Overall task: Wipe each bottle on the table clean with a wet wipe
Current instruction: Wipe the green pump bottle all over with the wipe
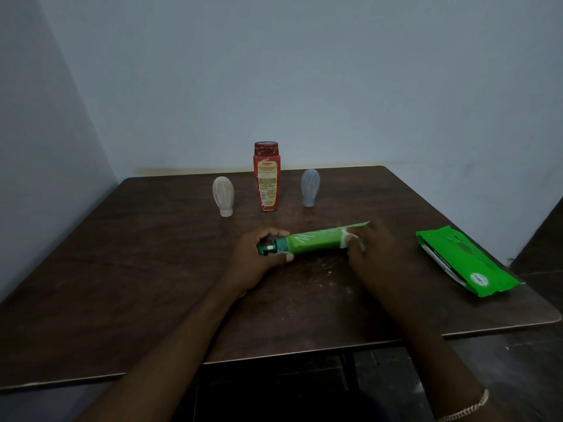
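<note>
The left hand (259,257) closes its fingers round the cap end of the green tube (313,242), pinning it flat on the counter (152,269) so the right hand (374,254) can press a wipe (350,239) (white, bunched) against its tail.

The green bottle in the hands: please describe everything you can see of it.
The long green plastic bottle lies on its side over the dark wooden table, its dark green pump cap pointing left. White scribbled streaks mark its body. The left hand has a grip on the cap end; the right hand presses a white wet wipe on the other end.
</note>
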